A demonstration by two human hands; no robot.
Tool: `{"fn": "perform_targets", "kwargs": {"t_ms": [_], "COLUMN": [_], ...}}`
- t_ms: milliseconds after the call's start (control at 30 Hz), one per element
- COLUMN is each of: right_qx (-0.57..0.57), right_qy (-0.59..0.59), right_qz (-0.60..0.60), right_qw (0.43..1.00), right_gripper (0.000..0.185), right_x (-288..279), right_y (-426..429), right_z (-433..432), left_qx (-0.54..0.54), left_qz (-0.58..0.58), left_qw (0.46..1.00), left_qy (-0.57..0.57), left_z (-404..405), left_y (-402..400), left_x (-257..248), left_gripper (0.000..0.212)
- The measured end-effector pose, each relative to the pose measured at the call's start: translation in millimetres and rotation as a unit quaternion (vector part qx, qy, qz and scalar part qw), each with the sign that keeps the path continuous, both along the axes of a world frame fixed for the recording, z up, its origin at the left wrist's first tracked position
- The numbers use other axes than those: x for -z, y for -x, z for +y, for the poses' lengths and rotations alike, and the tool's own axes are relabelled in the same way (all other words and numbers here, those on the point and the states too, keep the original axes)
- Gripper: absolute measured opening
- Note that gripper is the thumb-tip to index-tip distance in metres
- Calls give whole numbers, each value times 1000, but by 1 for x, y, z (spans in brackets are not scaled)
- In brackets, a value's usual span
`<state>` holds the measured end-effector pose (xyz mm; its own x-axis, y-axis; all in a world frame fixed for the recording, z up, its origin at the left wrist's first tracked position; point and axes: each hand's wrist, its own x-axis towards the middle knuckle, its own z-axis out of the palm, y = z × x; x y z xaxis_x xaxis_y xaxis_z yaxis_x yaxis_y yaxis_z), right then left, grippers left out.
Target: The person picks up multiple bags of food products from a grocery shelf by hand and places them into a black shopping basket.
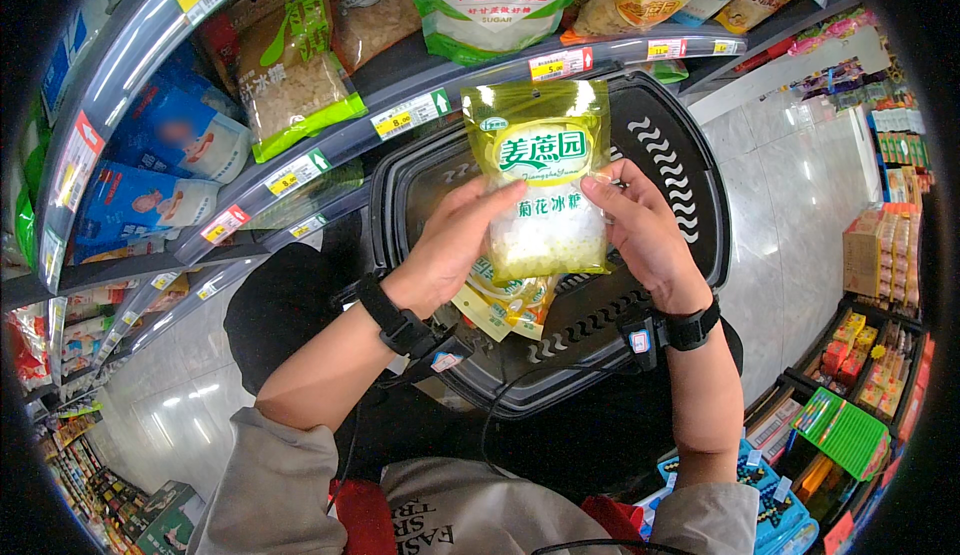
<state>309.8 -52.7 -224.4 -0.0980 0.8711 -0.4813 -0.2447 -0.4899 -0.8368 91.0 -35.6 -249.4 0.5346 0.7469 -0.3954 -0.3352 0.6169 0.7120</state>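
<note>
A plastic bag of rock sugar (547,232) with a yellow-green top is held upright between both hands. My left hand (457,240) grips its left edge, thumb across the front. On the right edge, my right hand (637,217) pinches the bag between thumb and fingers. Below it is a black plastic shopping basket (720,202), in which yellow-and-white packets (517,307) lie partly hidden behind the bag. Both wrists wear black straps with small devices.
Curved store shelves with price tags (412,113) run across the front and left, holding a green-and-white sugar bag (495,22), a brown rock sugar bag (289,82) and blue packets (150,202). Boxed goods (877,255) and a green plastic tray (844,431) stand at right beyond the tiled floor (787,180).
</note>
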Motion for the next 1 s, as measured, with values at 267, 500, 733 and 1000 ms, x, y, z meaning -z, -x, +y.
{"fn": "perform_targets", "kwargs": {"t_ms": [267, 500, 733, 1000], "right_qx": [26, 24, 30, 41], "right_qy": [10, 2, -19, -46], "right_qz": [15, -36, -40, -45], "right_qw": [1000, 999, 999, 997], "right_gripper": [17, 22, 24, 25], "right_x": [0, -1, 4, 11], "right_y": [0, 2, 1, -3], "right_z": [2, 3, 4, 4], "left_qx": [-49, -68, -71, -62], "left_qz": [-30, -22, -30, -33], "left_qw": [995, 996, 995, 996], "left_qy": [79, 63, 65, 63], "left_z": [0, -2, -3, -3], "left_y": [1, 0, -1, -1], "left_x": [7, 10, 8, 8], "left_gripper": [45, 44, 43, 43]}}
